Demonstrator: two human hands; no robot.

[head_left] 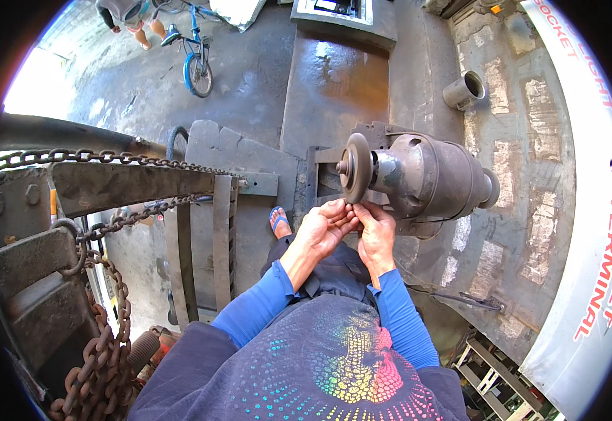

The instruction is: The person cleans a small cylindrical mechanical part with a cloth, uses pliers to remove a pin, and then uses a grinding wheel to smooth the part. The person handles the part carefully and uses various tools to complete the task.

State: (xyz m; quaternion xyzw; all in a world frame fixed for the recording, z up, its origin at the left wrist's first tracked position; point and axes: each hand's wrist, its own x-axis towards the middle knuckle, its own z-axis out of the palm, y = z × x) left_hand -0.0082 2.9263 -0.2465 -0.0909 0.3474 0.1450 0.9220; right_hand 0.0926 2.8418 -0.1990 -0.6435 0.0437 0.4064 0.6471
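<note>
A bench grinder (436, 175) with a rusty brown, drum-shaped motor body stands before me, its round grinding wheel (357, 168) facing left. Just below the wheel's near edge, my left hand (322, 230) and my right hand (376, 237) meet with fingertips pinched together. A tiny dark piece (349, 207) shows between the fingertips, too small to name. It sits at or very near the wheel's rim; contact cannot be made out. Both forearms wear blue sleeves.
Rusty chains (106, 358) and a heavy steel frame (109, 186) stand at the left. A metal cup (464, 90) sits beyond the grinder, and a white banner (559, 337) curves along the right. A person stands by a blue bicycle (197, 67) at the far left.
</note>
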